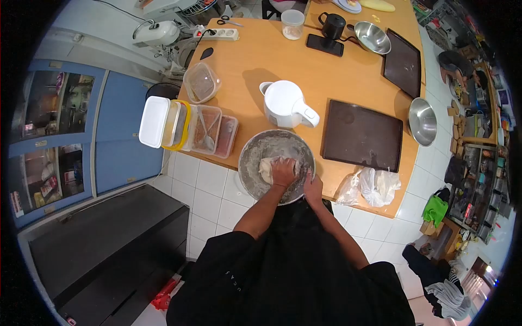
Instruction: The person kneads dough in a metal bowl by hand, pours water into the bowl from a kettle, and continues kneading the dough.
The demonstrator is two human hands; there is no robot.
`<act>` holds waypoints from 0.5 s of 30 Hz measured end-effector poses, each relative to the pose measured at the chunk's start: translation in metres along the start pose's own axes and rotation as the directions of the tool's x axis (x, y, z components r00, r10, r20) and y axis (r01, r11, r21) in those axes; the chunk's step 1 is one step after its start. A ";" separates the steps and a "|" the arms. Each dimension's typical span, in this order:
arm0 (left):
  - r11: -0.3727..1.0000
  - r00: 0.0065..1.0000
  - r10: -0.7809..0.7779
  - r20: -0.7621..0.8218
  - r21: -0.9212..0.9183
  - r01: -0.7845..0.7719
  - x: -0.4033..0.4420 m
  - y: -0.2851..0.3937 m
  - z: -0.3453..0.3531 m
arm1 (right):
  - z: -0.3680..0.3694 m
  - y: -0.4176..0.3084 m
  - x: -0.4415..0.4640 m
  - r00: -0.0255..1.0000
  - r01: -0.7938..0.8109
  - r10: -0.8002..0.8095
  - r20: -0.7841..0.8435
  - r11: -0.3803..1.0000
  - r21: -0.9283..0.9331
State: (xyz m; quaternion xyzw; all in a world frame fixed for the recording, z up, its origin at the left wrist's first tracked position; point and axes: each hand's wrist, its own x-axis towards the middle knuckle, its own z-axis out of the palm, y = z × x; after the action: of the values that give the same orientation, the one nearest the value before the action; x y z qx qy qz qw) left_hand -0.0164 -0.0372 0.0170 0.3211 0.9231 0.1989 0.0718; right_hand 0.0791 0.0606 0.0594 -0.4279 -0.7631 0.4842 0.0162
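A steel mixing bowl (251, 155) sits at the table's front edge, its inside smeared with flour or dough. In it lies a lump of pale dough (266, 169). My left hand (284, 173) presses into this dough, fingers curled over it, covering part of the lump. At the bowl's right side, my right hand (313, 190) grips the rim, with the thumb up along the edge. Just behind the bowl stands a white lidded pitcher (281, 100), its handle pointing right.
Plastic containers (202, 82) line the table's left end. Right of the bowl lie a dark baking tray (361, 136) and plastic bags (375, 187). Steel bowls (422, 122), a black phone (324, 45), a power strip (220, 34) and a clear jar (292, 24) stand farther off.
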 end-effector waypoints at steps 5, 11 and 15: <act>0.998 0.994 0.056 -0.088 0.019 -0.055 0.006 -0.016 0.026 | 0.002 0.010 0.002 0.999 0.028 -0.028 -0.020 1.000 -0.007; 0.995 0.997 0.055 0.060 0.083 -0.060 0.020 -0.029 0.036 | 0.000 0.013 0.002 0.997 0.074 -0.074 0.007 0.996 -0.040; 0.995 0.978 0.035 0.205 0.087 -0.054 0.024 -0.034 0.032 | -0.003 0.006 0.000 0.996 0.087 -0.086 0.008 0.995 -0.054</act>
State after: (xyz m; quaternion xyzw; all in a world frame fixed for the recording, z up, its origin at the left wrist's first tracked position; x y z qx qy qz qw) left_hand -0.0455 -0.0363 -0.0265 0.3634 0.9117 0.1237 0.1461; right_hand 0.0841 0.0640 0.0563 -0.3934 -0.7937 0.4633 0.0236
